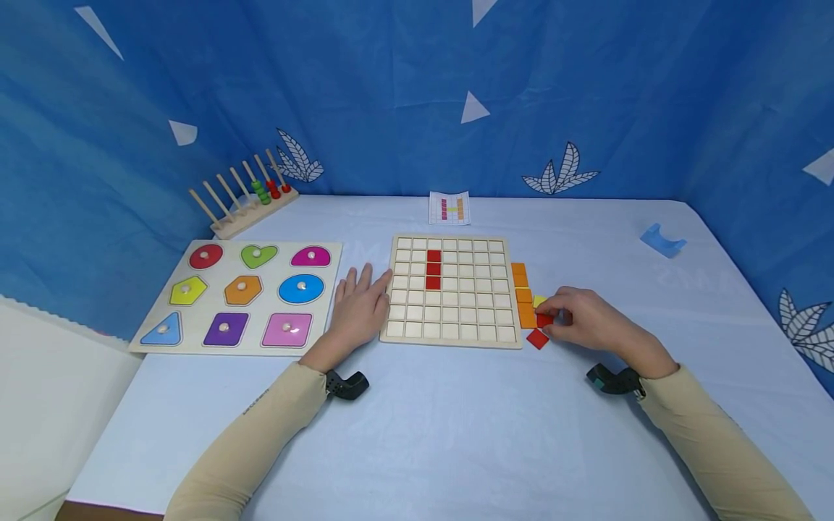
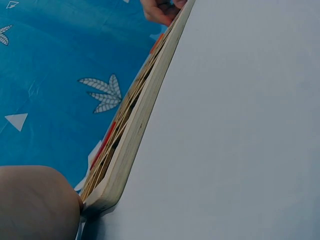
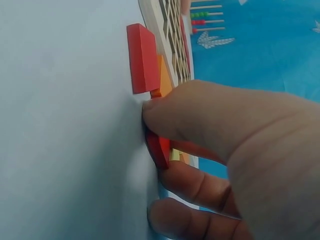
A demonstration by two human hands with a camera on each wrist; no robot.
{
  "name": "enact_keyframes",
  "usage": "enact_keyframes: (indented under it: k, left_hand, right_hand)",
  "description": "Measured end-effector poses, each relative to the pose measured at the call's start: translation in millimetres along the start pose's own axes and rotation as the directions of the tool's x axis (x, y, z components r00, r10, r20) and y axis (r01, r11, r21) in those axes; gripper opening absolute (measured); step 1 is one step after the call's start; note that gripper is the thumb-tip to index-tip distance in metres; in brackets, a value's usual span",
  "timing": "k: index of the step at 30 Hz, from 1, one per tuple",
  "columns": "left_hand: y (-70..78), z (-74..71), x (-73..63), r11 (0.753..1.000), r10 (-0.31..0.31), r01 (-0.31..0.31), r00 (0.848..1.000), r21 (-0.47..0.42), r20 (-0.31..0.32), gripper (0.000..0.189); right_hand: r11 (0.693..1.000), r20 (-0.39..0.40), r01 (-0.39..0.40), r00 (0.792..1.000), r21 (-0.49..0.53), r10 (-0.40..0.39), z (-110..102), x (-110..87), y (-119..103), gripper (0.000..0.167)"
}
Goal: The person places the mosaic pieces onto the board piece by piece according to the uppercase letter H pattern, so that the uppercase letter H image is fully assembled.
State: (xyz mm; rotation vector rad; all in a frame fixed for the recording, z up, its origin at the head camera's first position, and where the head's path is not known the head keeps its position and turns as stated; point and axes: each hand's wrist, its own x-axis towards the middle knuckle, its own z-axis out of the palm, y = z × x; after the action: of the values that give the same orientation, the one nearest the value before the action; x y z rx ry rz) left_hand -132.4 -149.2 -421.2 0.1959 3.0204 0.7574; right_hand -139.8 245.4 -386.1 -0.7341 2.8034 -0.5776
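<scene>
My left hand (image 1: pixel 358 307) lies with fingers spread at the left edge of a wooden grid board (image 1: pixel 467 297), its thumb against the frame. Three red square tiles (image 1: pixel 433 268) stand in one column of the grid. Off the board's right side, my right hand (image 1: pixel 589 318) pinches a red tile (image 3: pixel 159 150) between thumb and fingers, low over the table. Another red tile (image 1: pixel 537 339) lies loose just nearer to me. Several orange tiles (image 1: pixel 523 295) line the board's right edge, and a yellow tile (image 1: pixel 538 300) shows partly behind my fingertips.
Behind the board lies a printed pattern card (image 1: pixel 449 217). To the left are a shape puzzle board (image 1: pixel 244 318) with knobbed pieces and a wooden peg rack (image 1: pixel 254 215) with green and red beads. A blue curved piece (image 1: pixel 662 240) sits at the far right.
</scene>
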Motion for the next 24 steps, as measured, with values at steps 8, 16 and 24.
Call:
enact_keyframes:
  k: [8,16,24]
  left_hand:
    - [0.2,-0.9,-0.1,1.000,0.001,-0.001,1.000,0.001,-0.001,0.052]
    - [-0.5,-0.4,-0.1,1.000,0.005,-0.005,1.000,-0.003,-0.008,0.053]
    - [-3.2,3.6,1.3,1.000,0.010,-0.010,1.000,-0.010,-0.018,0.053]
  right_hand:
    - [1.000,-0.016,-0.005,1.000,-0.007,0.005,-3.7,0.4,0.5,0.032]
    - [1.000,-0.033,0.031,0.999,0.001,-0.031,-9.9,7.4,-4.6,0.032]
    - [0.999,-0.021,0.050,0.999,-0.011,-0.050,-8.1,35.7,-28.4,0.033]
